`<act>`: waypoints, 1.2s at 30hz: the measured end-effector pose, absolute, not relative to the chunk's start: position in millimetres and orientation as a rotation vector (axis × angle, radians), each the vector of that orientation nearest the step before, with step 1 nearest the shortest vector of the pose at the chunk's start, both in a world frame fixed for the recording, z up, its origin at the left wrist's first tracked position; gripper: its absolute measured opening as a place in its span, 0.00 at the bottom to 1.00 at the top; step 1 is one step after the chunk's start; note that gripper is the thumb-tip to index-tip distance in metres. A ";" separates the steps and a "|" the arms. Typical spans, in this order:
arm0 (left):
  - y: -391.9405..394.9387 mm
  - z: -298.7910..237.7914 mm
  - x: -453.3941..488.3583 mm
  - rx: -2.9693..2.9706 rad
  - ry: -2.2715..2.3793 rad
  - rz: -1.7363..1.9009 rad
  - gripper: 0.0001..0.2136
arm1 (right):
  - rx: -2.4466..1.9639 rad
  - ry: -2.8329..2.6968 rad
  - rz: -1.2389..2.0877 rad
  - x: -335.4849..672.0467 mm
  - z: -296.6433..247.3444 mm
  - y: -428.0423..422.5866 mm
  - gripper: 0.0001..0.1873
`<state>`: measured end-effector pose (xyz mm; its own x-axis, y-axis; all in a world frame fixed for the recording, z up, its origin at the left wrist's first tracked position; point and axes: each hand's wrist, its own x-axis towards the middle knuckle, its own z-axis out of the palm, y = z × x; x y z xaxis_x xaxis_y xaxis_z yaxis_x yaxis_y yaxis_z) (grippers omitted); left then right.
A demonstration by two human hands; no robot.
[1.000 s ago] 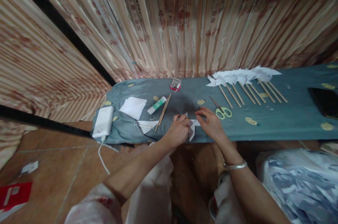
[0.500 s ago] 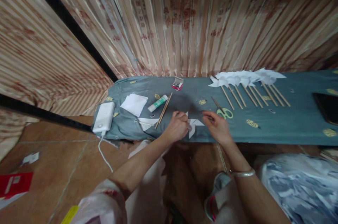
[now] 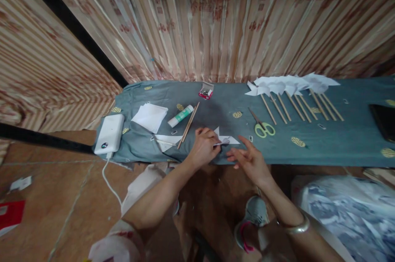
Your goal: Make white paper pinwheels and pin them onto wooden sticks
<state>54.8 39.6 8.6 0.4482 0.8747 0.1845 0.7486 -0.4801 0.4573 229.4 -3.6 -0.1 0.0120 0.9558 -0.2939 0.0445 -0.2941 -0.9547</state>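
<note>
White folded paper [image 3: 228,140] lies near the front edge of the cloth-covered bench [image 3: 339,147], the bent fingers of the left hand [image 3: 205,144] pinching its left part. The right hand [image 3: 249,160] is just beside it, fingers spread; whether they touch the paper cannot be told. Left of the left hand lie wooden sticks [image 3: 189,125] and a glue stick [image 3: 180,116]; green-handled scissors [image 3: 261,129] and paper pinwheels [image 3: 290,85] lie farther right.

Folded paper [image 3: 231,140] partly hidden, black slab [image 3: 382,121] cut off at right
</note>
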 end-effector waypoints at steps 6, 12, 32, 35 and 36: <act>45.2 10.9 59.5 2.341 1.443 0.728 0.06 | -1.345 -0.903 1.430 219.8 8.7 -5.3 0.56; 49.2 16.9 59.6 2.292 1.490 0.878 0.05 | -1.353 -0.757 1.311 234.8 21.4 1.9 0.44; 15.8 39.9 67.2 2.848 1.002 0.984 0.06 | -1.154 -0.332 1.706 237.3 39.2 5.3 0.23; 15.5 39.7 67.2 2.862 1.012 0.952 0.06 | -1.150 -0.313 1.712 237.3 38.0 5.2 0.23; 15.5 39.4 67.1 2.864 1.020 0.933 0.06 | -1.153 -0.319 1.714 237.6 37.1 5.2 0.23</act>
<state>67.1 15.5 39.4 0.6224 0.5658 0.5408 0.5887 -0.7938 0.1530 237.6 5.2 37.1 -0.0411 0.8380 -0.5441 -0.5861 -0.4613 -0.6661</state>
